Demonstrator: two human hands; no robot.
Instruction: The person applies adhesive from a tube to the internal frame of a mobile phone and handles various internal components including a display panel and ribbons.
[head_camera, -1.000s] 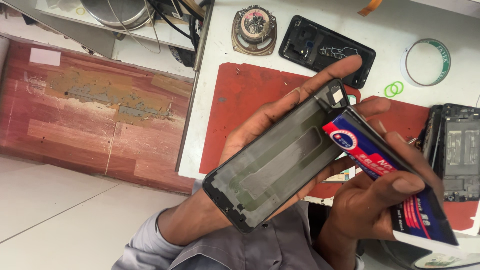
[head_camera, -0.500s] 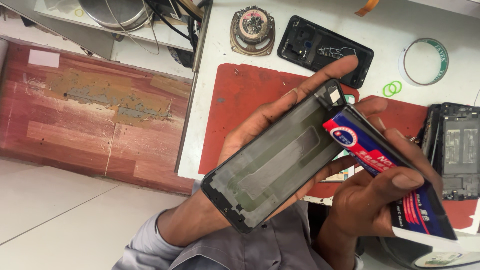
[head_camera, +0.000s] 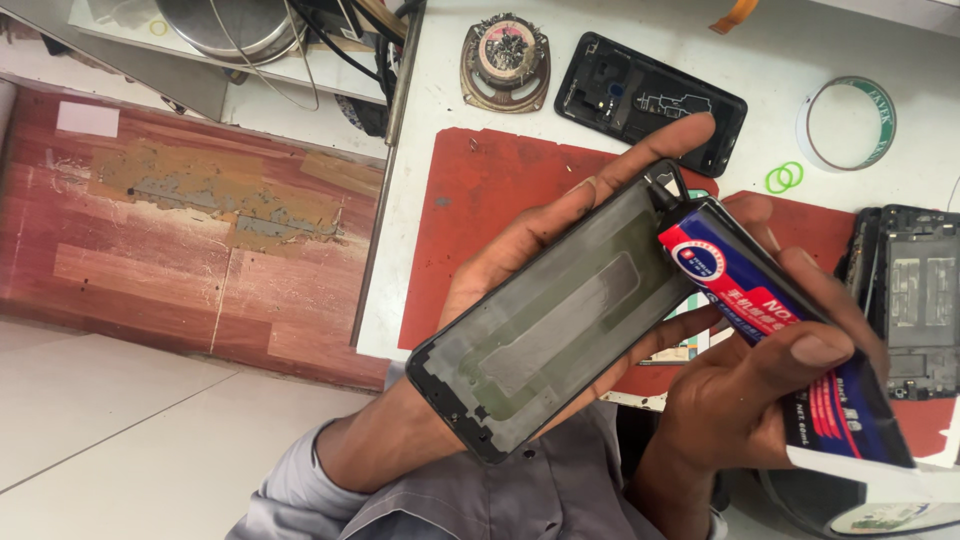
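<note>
above the red work mat (head_camera: 480, 230), the left hand (head_camera: 530, 250) cradles a dark phone back cover (head_camera: 560, 325) from beneath, fingers curled round its edges, inner face up, while the right hand (head_camera: 760, 400) is clenched round a red, blue and black adhesive tube (head_camera: 790, 340) with its nozzle touching the cover's upper corner. judging by the bare, dull inner face, no bead of glue is visible yet, so gluing appears barely begun. long axis runs diagonally, camera end pointing to upper right.
</note>
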